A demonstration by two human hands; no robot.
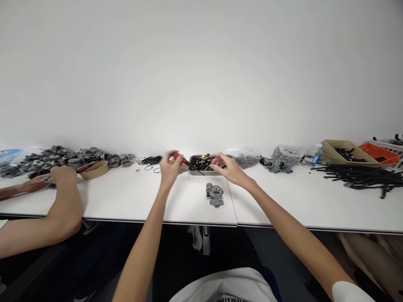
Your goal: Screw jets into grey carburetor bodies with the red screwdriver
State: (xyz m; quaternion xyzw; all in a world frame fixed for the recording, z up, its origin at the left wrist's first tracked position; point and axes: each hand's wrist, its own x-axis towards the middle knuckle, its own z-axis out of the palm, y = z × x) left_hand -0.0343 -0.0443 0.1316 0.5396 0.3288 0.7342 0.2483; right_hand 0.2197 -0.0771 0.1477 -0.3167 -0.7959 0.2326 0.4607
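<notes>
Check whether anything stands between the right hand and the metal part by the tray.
Nothing visible seems to block the right hand. Only the near rim of the tray seems to lie between that hand and the metal part; the screwdriver in the left hand ends left of that line.

The left hand (170, 165) is blurred, and its fingers hide part of the screwdriver (180, 158). The right hand (231, 170) covers the right end of the tray (201, 173); whether its fingertips touch anything there cannot be told. The pieces in the tray are too small to tell apart, as are the brass bits (182, 170) beside it. A co-worker's hands (64, 174) mostly hide a grey part (52, 185). The left edge cuts off the blue bag (10, 156), the right edge the tubes (362, 174). The bottle's label (316, 159) is too small to read, and the bottom edge crops the shirt's print (231, 299).
</notes>
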